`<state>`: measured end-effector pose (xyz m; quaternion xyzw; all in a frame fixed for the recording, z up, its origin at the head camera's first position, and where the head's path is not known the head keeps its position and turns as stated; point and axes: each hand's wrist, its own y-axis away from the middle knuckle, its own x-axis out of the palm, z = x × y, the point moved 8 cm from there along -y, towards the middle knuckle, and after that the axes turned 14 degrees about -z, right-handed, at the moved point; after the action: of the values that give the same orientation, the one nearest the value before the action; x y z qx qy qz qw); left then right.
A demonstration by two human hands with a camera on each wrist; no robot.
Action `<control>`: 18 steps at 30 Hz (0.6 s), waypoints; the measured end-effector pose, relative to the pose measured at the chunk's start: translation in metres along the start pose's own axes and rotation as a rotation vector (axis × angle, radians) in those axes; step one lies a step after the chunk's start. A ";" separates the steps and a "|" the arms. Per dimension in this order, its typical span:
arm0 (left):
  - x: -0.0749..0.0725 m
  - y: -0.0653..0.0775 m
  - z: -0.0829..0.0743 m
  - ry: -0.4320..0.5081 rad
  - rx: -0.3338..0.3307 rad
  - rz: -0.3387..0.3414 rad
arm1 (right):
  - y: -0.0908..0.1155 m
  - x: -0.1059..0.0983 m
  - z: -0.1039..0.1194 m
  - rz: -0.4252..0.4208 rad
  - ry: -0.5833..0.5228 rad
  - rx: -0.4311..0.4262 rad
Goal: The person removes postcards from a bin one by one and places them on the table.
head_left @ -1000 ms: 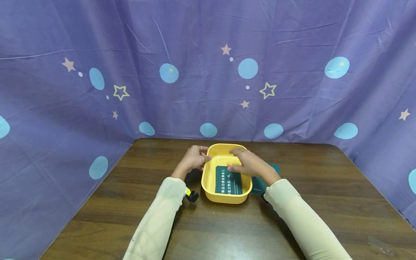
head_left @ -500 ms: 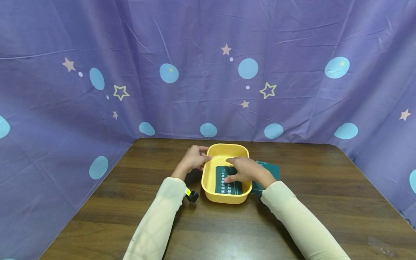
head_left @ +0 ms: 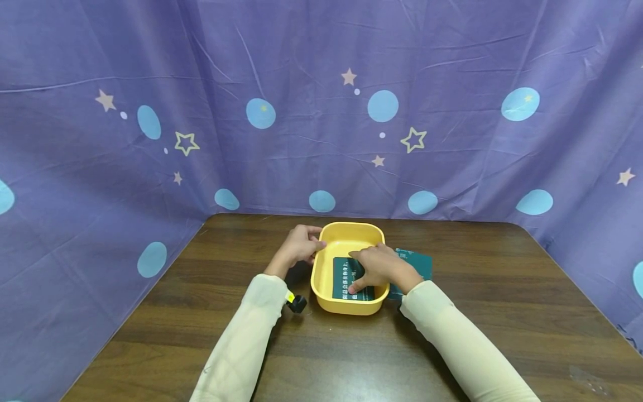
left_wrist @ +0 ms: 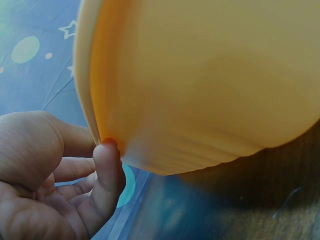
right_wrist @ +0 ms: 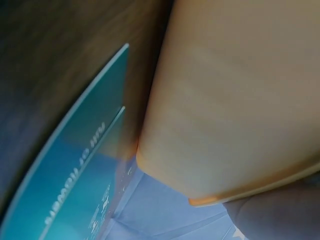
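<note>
A yellow plastic basin (head_left: 346, 307) with rounded corners stands on the table. My left hand (head_left: 298, 244) pinches its left rim; in the left wrist view, thumb (left_wrist: 107, 165) and finger meet at the edge of the basin wall (left_wrist: 210, 90). Inside the basin lies a dark green card (head_left: 340, 282) printed with white characters. My right hand (head_left: 380, 266) reaches over the right rim, thumb and index finger spread over this card and partly covering it. Under the right forearm, outside the basin, lie more green cards (head_left: 421, 265), overlapping and printed with white lettering (right_wrist: 75, 170) in the right wrist view.
The brown wooden table (head_left: 341, 357) extends around the basin on all sides. Behind it hangs a purple curtain (head_left: 321, 111) with stars and blue ovals. A black wrist device (head_left: 297, 304) sits at the left cuff, close beside the basin.
My right hand has come lower and nearer inside the basin, its thumb now over the card's lower half. The left hand and basin have kept their place.
</note>
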<state>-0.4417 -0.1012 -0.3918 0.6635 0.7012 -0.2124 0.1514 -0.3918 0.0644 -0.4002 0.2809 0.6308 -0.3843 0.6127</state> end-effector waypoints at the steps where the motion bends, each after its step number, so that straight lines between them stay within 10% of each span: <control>1: 0.000 0.000 0.000 0.001 -0.001 -0.001 | 0.000 0.000 0.000 0.001 -0.001 0.001; 18: 0.001 -0.001 0.001 0.019 -0.014 0.004 | 0.000 0.000 0.000 -0.007 0.015 0.000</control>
<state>-0.4424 -0.1012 -0.3931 0.6658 0.7028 -0.2008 0.1498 -0.3923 0.0646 -0.4006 0.2814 0.6363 -0.3846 0.6066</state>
